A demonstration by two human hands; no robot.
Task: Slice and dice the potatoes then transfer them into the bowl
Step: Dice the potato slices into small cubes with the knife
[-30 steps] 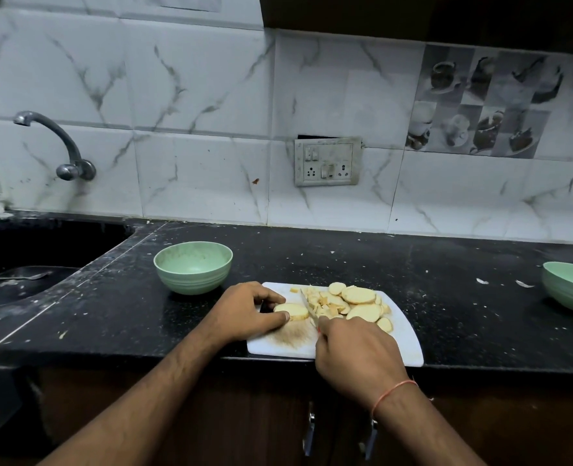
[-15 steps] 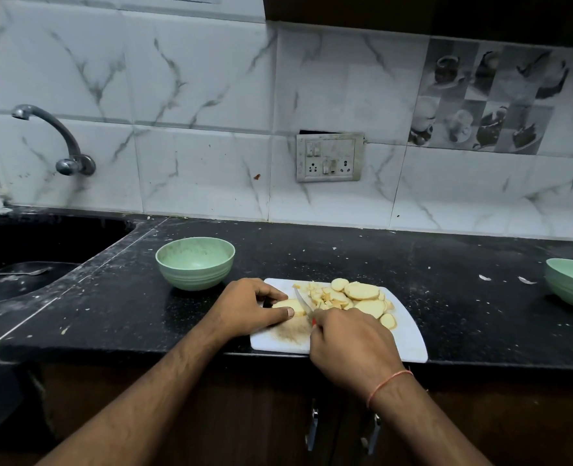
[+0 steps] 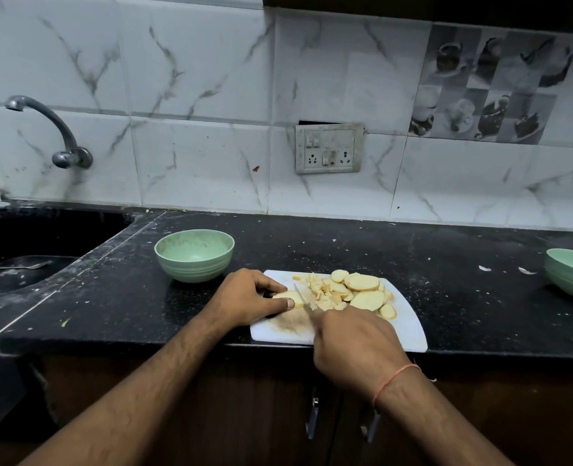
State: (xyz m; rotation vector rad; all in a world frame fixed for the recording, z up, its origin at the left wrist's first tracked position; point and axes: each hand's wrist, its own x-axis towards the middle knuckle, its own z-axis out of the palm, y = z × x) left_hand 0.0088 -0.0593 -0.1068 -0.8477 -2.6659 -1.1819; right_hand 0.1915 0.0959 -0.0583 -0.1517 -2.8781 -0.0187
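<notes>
While the blade sits mid-cut, here is the head view, the only one on offer:

Left hand: the left hand (image 3: 248,295) is curled over a potato slice (image 3: 290,299) at the near-left of the cutting board (image 3: 409,326), thumb and fingertips pinning it flat. My read is that it holds the piece steady and keeps the fingers tucked clear of the edge.

Right hand: the right hand (image 3: 352,344) is clenched around the handle of a knife (image 3: 301,294), blade angled away from the body and resting just beside the pinned slice. The handle itself is buried in the fist, so its shape I cannot tell.

Potatoes: diced potato pieces (image 3: 324,290) are heaped mid-board, and round uncut slices (image 3: 362,282) lie at the right and far side, apart from the blade. That split looks like a working order, finished bits pushed away from the cutting spot.

Bowl: the near green bowl (image 3: 194,253) stands on the counter (image 3: 110,297) just left of the board and holds no potato that I can see. Close placement should make the transfer short.

Second bowl: a second green bowl (image 3: 572,275) sits at the far right edge, well apart.

Progress: dicing underway, several slices left, nothing moved across yet by my judgement.

Surroundings: sink (image 3: 26,250) and tap (image 3: 49,129) at left.
</notes>
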